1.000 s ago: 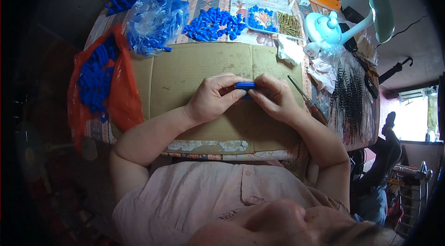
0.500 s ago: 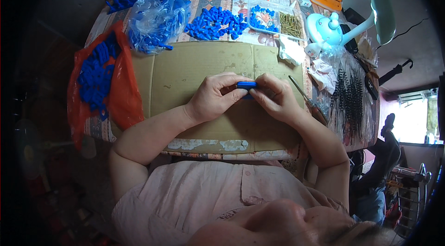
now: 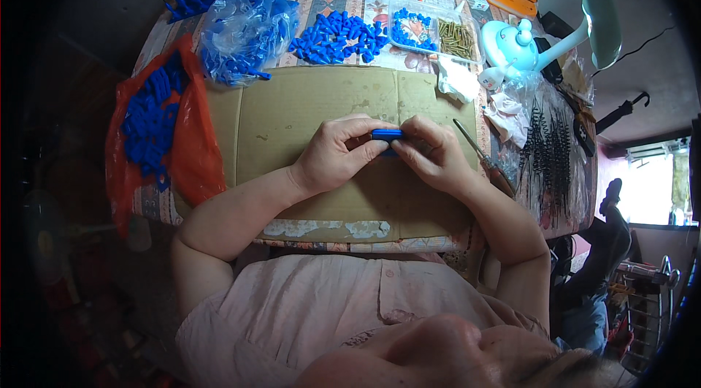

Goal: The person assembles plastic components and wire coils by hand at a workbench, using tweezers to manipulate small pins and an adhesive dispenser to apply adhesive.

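Between my two hands is a small blue plastic part [image 3: 387, 134], held level above a brown cardboard sheet [image 3: 314, 96]. My left hand [image 3: 339, 147] pinches its left end with thumb and fingers. At the other end, my right hand [image 3: 431, 147] grips it the same way, fingertips close to the left ones. Much of the part is covered by my fingers, so its full shape cannot be made out. Beside my right hand a screwdriver [image 3: 485, 158] lies at the cardboard's right edge.
Blue parts fill a red bag [image 3: 204, 147] at left and a clear bag [image 3: 248, 30] behind. A loose blue pile [image 3: 339, 37], a plastic box [image 3: 438, 55] of small blue pieces and brass-coloured screws, and a lamp [image 3: 515, 48] stand at the back. Black springs [image 3: 548, 161] lie at right.
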The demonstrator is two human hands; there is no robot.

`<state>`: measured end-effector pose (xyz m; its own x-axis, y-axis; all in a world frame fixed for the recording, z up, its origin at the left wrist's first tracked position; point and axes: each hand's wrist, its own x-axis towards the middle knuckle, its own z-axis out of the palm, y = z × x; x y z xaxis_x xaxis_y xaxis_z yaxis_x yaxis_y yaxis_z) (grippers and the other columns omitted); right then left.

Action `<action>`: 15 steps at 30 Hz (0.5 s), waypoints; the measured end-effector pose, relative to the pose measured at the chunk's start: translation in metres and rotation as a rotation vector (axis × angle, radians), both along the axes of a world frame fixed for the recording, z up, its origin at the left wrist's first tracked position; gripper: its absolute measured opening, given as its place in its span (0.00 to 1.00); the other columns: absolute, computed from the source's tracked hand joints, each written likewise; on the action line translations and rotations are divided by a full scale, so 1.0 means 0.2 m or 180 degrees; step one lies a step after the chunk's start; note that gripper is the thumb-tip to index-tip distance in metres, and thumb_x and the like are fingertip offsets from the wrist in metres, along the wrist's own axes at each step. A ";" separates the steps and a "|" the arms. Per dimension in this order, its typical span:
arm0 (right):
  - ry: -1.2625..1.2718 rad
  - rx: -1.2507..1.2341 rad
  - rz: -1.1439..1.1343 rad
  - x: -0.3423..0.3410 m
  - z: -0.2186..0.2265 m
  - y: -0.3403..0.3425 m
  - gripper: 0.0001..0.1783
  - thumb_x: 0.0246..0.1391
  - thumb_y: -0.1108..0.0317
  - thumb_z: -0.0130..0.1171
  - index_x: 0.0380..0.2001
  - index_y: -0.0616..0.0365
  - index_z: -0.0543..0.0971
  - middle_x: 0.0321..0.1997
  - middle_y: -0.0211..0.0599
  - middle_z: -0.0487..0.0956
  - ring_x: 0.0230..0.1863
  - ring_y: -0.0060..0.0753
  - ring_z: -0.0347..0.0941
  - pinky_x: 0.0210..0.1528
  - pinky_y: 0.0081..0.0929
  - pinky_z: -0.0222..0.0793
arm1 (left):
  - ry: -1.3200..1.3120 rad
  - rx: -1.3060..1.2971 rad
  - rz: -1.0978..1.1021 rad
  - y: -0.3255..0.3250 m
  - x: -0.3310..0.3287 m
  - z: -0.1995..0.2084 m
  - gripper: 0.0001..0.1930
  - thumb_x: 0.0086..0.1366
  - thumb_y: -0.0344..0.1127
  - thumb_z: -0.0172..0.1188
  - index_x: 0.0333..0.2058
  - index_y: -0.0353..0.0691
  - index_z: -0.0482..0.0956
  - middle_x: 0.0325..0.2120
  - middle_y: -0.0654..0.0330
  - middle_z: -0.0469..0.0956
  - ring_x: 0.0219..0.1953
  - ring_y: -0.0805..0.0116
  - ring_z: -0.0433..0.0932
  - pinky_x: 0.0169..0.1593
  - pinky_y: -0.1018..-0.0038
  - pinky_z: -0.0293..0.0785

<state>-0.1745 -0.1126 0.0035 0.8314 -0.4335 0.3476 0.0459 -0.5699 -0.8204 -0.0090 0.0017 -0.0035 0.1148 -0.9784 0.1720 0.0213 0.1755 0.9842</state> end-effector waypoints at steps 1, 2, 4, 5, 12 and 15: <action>0.0003 -0.0006 0.0005 0.00 0.00 0.00 0.06 0.52 0.72 0.60 0.29 0.59 0.72 0.16 0.38 0.69 0.16 0.26 0.65 0.20 0.25 0.61 | -0.0004 -0.0001 0.0007 0.00 0.00 0.00 0.12 0.60 0.22 0.56 0.43 0.35 0.79 0.35 0.62 0.78 0.37 0.79 0.74 0.41 0.82 0.72; 0.0004 -0.0007 0.0004 0.00 0.00 0.00 0.06 0.52 0.72 0.60 0.29 0.59 0.72 0.16 0.38 0.69 0.16 0.26 0.65 0.20 0.25 0.61 | -0.0003 -0.0002 0.0006 0.00 0.00 0.00 0.12 0.60 0.22 0.56 0.43 0.35 0.79 0.35 0.62 0.78 0.37 0.79 0.74 0.41 0.82 0.72; -0.0015 0.0013 0.0002 0.00 0.00 0.00 0.06 0.52 0.72 0.60 0.29 0.60 0.72 0.16 0.37 0.69 0.16 0.26 0.65 0.20 0.25 0.61 | -0.0073 0.0018 0.0003 0.00 0.00 0.00 0.12 0.60 0.22 0.57 0.43 0.35 0.79 0.35 0.62 0.78 0.36 0.79 0.74 0.41 0.82 0.72; -0.0016 0.0013 0.0002 0.00 0.00 0.00 0.06 0.52 0.72 0.60 0.29 0.60 0.72 0.16 0.37 0.69 0.16 0.26 0.65 0.20 0.25 0.61 | -0.0073 0.0017 0.0003 0.00 0.01 0.00 0.12 0.60 0.22 0.57 0.43 0.35 0.79 0.35 0.62 0.78 0.36 0.79 0.74 0.41 0.82 0.72; -0.0048 0.0035 0.0005 0.00 0.00 0.00 0.06 0.52 0.72 0.59 0.28 0.59 0.72 0.16 0.36 0.70 0.16 0.24 0.66 0.20 0.24 0.60 | -0.0286 0.0065 -0.0218 0.00 0.03 -0.01 0.12 0.64 0.22 0.52 0.46 0.33 0.75 0.42 0.60 0.74 0.44 0.75 0.75 0.46 0.79 0.75; -0.0014 0.0049 0.0002 0.00 -0.01 0.00 0.06 0.52 0.72 0.59 0.28 0.59 0.71 0.16 0.36 0.70 0.16 0.24 0.66 0.20 0.24 0.60 | -0.0280 0.0035 -0.0219 0.00 0.02 0.00 0.12 0.64 0.22 0.53 0.46 0.33 0.75 0.41 0.61 0.75 0.43 0.76 0.75 0.45 0.80 0.75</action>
<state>-0.1742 -0.1126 0.0017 0.8303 -0.4382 0.3445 0.0499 -0.5571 -0.8289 -0.0042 0.0026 -0.0031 0.0324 -0.9853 0.1676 -0.0537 0.1657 0.9847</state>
